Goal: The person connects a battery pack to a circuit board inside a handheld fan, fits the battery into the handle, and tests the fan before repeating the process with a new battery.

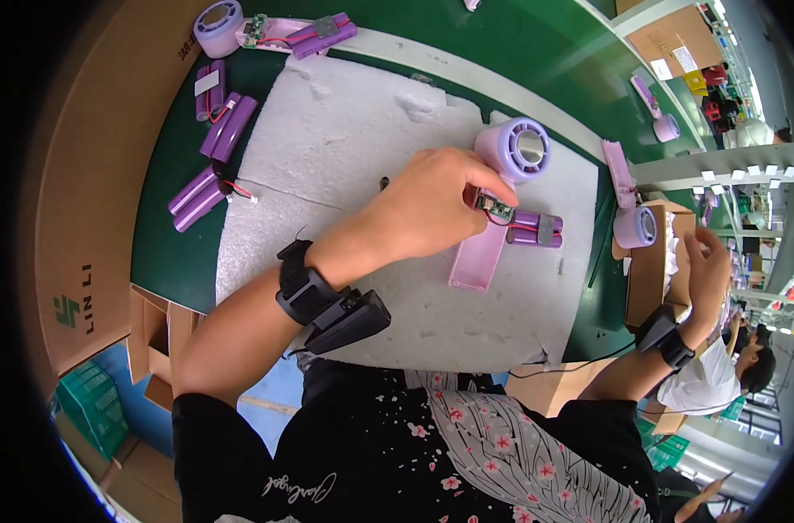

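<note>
On the white foam sheet lies a handheld fan with a round lilac head (512, 150) and an opened pink handle shell (477, 260). My left hand (427, 200) is closed around the fan's neck, its fingertips beside a small green circuit board (496, 207). Red and black wires lead from the board to a purple battery pack (536, 229), which lies on the foam to the right of the handle. Off to the right, my right hand (709, 266) is raised beside an open cardboard box (648, 283); its fingers are slightly apart and nothing shows in them.
The foam sheet (327, 157) covers much of the green table. Several purple battery packs (229, 128) lie along its left side. Another opened fan (218, 30) sits at the far left, and one more (634, 227) at the right. A tall cardboard carton (92, 192) borders the left.
</note>
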### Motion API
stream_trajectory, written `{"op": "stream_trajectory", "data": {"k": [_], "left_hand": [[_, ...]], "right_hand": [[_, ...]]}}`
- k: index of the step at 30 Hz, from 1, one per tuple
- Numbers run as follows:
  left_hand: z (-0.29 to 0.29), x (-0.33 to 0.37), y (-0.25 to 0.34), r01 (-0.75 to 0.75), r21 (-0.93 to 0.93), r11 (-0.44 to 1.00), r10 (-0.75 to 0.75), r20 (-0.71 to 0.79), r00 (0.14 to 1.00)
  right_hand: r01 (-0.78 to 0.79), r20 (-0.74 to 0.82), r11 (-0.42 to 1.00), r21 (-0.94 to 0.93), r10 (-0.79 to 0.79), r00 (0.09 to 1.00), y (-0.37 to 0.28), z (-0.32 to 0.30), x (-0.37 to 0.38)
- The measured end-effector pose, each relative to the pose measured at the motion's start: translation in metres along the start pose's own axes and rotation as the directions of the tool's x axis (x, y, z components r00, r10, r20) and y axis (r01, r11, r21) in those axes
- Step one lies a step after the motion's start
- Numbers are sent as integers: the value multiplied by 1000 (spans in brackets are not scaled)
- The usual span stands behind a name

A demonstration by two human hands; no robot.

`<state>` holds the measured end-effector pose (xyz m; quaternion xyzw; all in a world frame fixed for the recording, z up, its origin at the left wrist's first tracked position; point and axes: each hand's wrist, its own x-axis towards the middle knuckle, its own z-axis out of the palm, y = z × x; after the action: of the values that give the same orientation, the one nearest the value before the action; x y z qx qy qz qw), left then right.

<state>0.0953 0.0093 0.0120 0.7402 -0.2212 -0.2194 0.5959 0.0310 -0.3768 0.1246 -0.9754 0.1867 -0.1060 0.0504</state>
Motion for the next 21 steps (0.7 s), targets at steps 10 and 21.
{"op": "stream_trajectory", "data": {"k": [10,21], "left_hand": [[-6,-5,-1,-51,14,999,52,-46,998],[-9,-5,4,-149,185,971,163,-65,984]], "right_hand": [[410,270,579,705,-753,600,-139,95,-43],[-799,641,204,566,-718,271,-136,82,-56]]}}
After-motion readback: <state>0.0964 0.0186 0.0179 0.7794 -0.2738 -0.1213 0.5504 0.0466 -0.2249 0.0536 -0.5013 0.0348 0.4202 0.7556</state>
